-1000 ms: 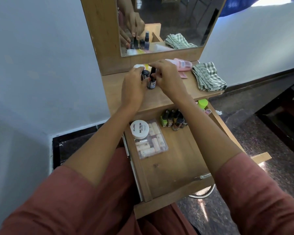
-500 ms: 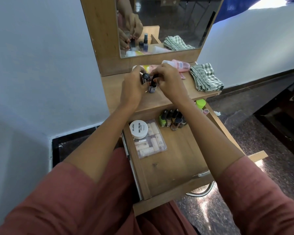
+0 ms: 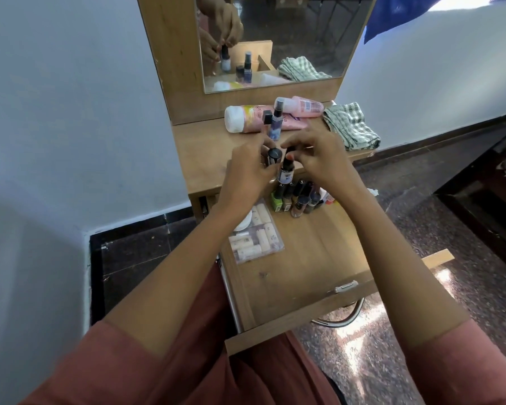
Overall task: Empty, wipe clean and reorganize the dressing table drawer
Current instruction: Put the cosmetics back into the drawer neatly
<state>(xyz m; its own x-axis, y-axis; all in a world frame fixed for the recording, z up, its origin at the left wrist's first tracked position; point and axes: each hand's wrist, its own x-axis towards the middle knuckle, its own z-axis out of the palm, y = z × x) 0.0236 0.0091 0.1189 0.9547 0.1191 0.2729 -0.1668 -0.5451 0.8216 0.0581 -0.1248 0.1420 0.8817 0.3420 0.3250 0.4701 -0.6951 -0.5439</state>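
Note:
The wooden drawer (image 3: pixel 304 276) stands pulled out below the dressing table top (image 3: pixel 205 159). My left hand (image 3: pixel 246 176) grips a dark-capped bottle (image 3: pixel 70 155). My right hand (image 3: pixel 319 156) pinches the black cap of a small labelled bottle (image 3: pixel 286 173), lifted above the table's front edge. Both hands touch, over the drawer's back. Inside the drawer a cluster of nail polish bottles (image 3: pixel 295 197) stands at the back, and a clear pouch of small tubes (image 3: pixel 256 241) lies at the left with a white jar partly hidden under my left wrist.
On the table top lie a white-capped pink tube (image 3: pixel 246 118), a pink bottle (image 3: pixel 301 106), a small spray bottle (image 3: pixel 276 124) and a folded checked cloth (image 3: pixel 351 127). A mirror (image 3: pixel 275 39) rises behind. White walls flank the table; dark speckled floor lies to the right.
Both hands drew back from the rear of the table top toward its front edge, lifting two small bottles. One spray bottle and a dark-capped bottle stay standing by the tubes.

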